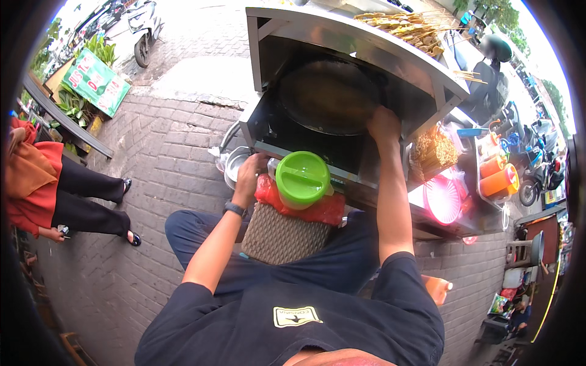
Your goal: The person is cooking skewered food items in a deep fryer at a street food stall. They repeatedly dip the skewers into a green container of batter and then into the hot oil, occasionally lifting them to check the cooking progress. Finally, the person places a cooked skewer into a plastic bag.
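A large dark wok (pixel 332 98) sits inside the metal-framed cooking bay of a food cart (pixel 352 34). Its inside looks brownish and blurred. My right hand (pixel 385 124) is at the wok's right rim, its fingers curled and partly lost in shadow. My left hand (pixel 249 176), below a dark wristband, is beside the cart's lower left corner, its fingertips hidden. Just right of it stands a plastic jug with a green lid (pixel 303 176), on red plastic (pixel 332 208) over a brown woven-patterned surface (pixel 281 238) between my knees. Left of that hand is a metal pot (pixel 233 164).
Skewered food (pixel 403 29) lies atop the cart. To the right are bundled sticks (pixel 435 151), a pink basket (pixel 442 199) and orange containers (pixel 499 180). A person in orange (pixel 34 183) stands on the paving at left. Motorbikes (pixel 144 32) are parked beyond.
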`<state>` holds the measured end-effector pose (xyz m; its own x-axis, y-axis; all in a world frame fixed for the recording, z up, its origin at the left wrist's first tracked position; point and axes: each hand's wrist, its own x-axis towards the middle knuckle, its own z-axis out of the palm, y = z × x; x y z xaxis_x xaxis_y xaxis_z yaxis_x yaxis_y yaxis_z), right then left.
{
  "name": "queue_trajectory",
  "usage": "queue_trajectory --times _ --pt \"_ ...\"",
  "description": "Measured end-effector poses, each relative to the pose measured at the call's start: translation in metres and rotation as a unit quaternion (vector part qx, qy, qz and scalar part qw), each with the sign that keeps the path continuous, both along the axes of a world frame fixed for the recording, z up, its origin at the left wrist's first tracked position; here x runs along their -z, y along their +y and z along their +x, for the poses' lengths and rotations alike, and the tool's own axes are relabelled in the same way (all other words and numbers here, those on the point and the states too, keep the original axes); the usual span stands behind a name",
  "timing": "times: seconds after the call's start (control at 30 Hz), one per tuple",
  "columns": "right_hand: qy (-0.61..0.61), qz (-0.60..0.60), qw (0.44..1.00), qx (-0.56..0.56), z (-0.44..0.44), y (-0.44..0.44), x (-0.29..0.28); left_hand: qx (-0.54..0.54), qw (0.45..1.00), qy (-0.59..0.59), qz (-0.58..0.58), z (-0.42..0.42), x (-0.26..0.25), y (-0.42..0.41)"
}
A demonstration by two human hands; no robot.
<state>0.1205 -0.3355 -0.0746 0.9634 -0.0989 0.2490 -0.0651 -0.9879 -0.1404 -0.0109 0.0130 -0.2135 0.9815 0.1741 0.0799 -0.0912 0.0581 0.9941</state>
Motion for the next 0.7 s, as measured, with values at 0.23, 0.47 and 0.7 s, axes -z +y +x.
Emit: queue_trajectory --times 0.23,0.47,0.7 --pt "0.133 -0.029 0.987 -0.083 -0.021 0.041 -0.021 -0.092 0.950 0.068 0.290 -0.070 0.047 0.094" --pt "0.119 -0.022 0.962 -0.245 0.065 0.069 0.031 -0.031 0.878 0.158 0.451 -0.109 0.090 0.105" --pt "0.077 0.002 0.991 -0.108 0.120 0.068 0.036 0.087 0.856 0.185 0.474 -0.110 0.101 0.098"
